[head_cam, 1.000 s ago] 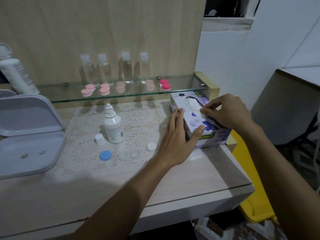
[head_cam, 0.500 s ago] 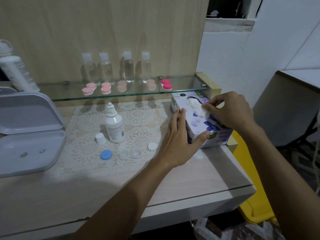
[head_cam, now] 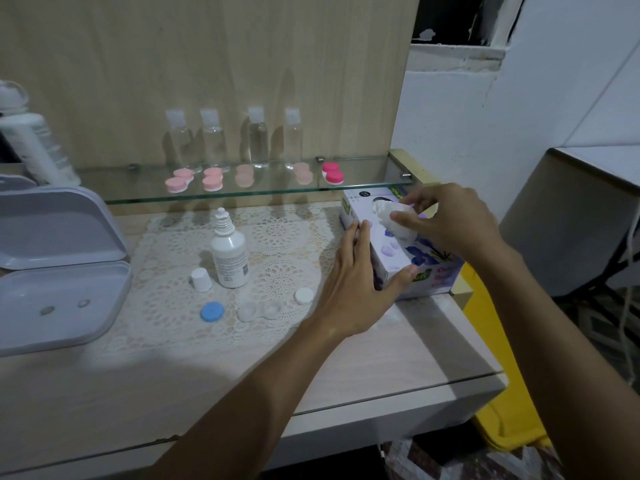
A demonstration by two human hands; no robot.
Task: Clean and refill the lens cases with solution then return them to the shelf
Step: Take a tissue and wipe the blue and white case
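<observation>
Tissue box (head_cam: 398, 261), near end at 5 o'clock of the box: green patch with pale letters, only "o f t" or similar showing past the left hand's (head_cam: 349, 289) thumb; not surely readable.
Tissue box, far corners at 11 and 1 o'clock: green tags with print, too small to read.
Solution bottle (head_cam: 230, 254) label: lines of fine print, illegible.
Large white bottle (head_cam: 36, 143) at 9 o'clock: grey print, blurred.

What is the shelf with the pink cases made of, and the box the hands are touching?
The shelf looks like clear glass: see-through, with a greenish edge. The tissue box looks like thin printed cardboard with a slightly glossy finish and flat folded sides, soft white tissue poking out.
</observation>
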